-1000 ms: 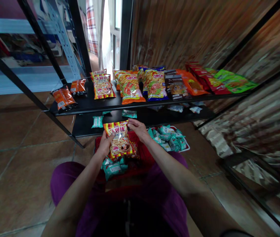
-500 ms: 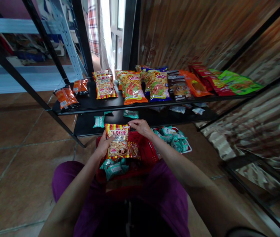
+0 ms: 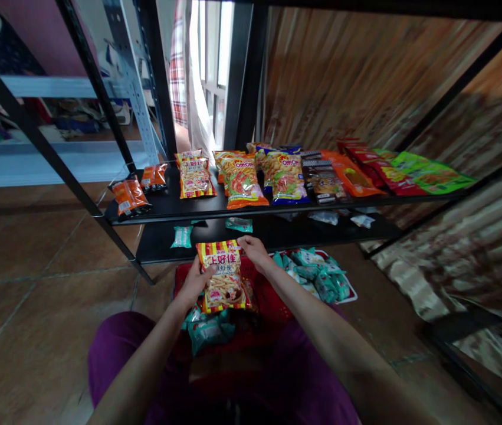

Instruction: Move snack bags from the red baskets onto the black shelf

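Note:
Between my two hands is a red-and-yellow striped bag of prawn crackers, its printed front facing me. My left hand grips the bag's left side, thumb across the front. At the top right corner, my right hand pinches the bag's edge. Below the bag stands a red basket, holding small teal packets and another striped bag, mostly hidden behind the one I hold.
Ahead is a black rack whose upper shelf carries several snack bags. Teal packets lie on its lower shelf. To the right, a white-rimmed basket is filled with teal packets. A corrugated curtain hangs behind.
My view has tilted up, so the rack, basket and hands sit lower in the picture. Both hands keep their hold on the bag of prawn crackers.

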The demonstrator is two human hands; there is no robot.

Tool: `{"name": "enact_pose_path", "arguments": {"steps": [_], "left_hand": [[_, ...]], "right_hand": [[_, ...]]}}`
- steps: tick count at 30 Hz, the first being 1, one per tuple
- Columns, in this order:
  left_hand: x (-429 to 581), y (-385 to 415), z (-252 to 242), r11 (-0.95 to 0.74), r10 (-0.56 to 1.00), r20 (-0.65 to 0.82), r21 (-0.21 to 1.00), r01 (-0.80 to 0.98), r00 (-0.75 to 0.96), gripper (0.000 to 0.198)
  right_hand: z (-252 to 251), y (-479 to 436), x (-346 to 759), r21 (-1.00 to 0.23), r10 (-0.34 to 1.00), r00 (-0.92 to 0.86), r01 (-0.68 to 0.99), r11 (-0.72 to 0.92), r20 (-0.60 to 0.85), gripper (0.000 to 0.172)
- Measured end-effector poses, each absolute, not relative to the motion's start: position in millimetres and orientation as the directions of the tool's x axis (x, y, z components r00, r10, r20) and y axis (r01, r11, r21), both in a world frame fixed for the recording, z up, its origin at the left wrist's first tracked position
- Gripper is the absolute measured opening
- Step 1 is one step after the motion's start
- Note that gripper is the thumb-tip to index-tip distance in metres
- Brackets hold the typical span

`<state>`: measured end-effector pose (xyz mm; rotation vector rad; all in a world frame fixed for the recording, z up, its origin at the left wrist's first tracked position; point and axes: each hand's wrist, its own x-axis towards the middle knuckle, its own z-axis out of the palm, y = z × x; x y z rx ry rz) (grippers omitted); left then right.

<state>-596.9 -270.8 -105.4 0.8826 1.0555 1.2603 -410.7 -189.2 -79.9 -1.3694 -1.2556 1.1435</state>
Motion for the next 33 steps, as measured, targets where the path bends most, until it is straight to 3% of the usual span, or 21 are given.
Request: {"name": "enact_pose_path", "arguments": {"steps": [5,15,23,27,33], "left_hand": [[-595,-267,-98,0.120,0.992,-0.127,0.932,-0.342,0.003,0.055],[-601,-249,-62,0.215,0.961,-0.272,0.841,-0.497,-0.045,0.054],[-607,-229,-34,0.139,0.966,-0.230,0.847,-0.513,-0.117,0.051],[-613,-213,-18,0.080,0.965,-0.193,0.860,-0.504,-0.176,0.049],[-623,-178,6,-0.048,0.961,-0.076,0.901,-0.430,-0.267,0.046]], "right_hand": [[-78,-185,-411,-0.992,0.998,0.068,0.123,-0.027,-0.019,0.031],[-56,-191,-420,-0.986,0.996,-0.024,-0.138,-0.094,-0.091,0.039],[-39,-213,-434,-0.977,0.980,-0.187,-0.185,-0.102,-0.067,0.042],[-30,-217,-440,-0.982,0.973,-0.225,-0.162,-0.093,-0.055,0.057],[-17,-194,-454,-0.992,0.978,-0.186,-0.105,0.071,0.090,0.066]]}}
